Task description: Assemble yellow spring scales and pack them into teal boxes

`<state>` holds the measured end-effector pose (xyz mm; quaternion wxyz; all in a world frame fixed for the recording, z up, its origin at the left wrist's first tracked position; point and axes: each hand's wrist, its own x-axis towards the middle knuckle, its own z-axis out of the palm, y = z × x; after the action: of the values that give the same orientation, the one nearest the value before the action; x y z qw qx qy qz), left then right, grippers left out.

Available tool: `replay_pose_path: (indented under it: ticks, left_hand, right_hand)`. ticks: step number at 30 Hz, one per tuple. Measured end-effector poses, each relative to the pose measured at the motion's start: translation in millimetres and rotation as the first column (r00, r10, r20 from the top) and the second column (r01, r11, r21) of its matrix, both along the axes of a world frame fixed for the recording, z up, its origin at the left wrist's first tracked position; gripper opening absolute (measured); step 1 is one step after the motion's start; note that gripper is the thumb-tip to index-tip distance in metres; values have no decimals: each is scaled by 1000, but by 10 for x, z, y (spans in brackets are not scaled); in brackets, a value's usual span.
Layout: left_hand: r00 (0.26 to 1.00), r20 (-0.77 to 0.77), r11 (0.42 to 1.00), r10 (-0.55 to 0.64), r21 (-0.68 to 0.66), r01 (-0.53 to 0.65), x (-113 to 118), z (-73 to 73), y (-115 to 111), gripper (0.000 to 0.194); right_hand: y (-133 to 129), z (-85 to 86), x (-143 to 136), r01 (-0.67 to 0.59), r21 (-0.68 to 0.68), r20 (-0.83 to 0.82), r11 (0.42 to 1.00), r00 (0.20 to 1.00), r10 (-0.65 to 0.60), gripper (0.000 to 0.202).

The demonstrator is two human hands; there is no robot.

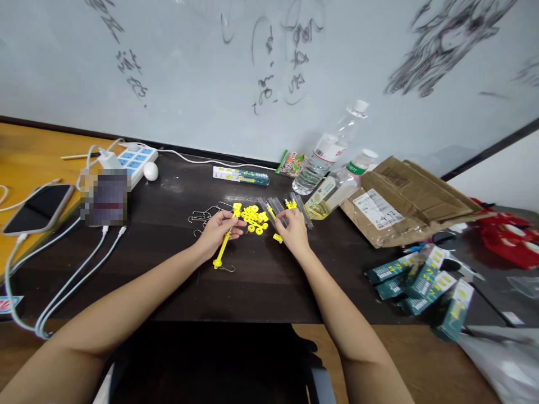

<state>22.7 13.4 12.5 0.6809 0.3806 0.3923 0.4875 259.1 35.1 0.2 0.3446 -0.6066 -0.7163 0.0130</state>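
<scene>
My left hand is closed around a yellow spring scale, a slim tilted stick with a thicker top and a wire hook at its lower end. Fingers bent, my right hand pinches a clear plastic tube with a yellow piece in it. More clear tubes lie just behind that hand. Between both hands is a pile of small yellow plastic parts. One loose yellow part rests below the right fingertips. Several metal hooks are spread beyond my left hand, partly hidden by it.
A printed narrow box lies toward the whiteboard. Two bottles and a cardboard parcel stand at right, with several green boxes nearer me. Leftward are a power strip, cables and a phone.
</scene>
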Motion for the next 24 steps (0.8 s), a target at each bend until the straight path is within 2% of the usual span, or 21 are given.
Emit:
replay_pose_path:
  ticks: [7, 12, 18, 24]
  left_hand:
    - [996, -71, 998, -51, 23, 53, -4, 5, -18, 31]
    - [980, -175, 991, -90, 79, 105, 15, -5, -38, 37]
    - [968, -227, 982, -103, 130, 135, 34, -32, -51, 38]
    - [981, -194, 979, -24, 192, 62, 27, -7, -45, 31]
  right_hand:
    - [4, -25, 16, 63, 25, 194, 998, 979, -67, 18]
    - [34, -37, 30, 114, -25, 301, 993, 948, -101, 26]
    - [51, -24, 38, 117, -56, 319, 992, 943, -93, 26]
    - [48, -23, 30, 110, -58, 272, 992, 958, -90, 25]
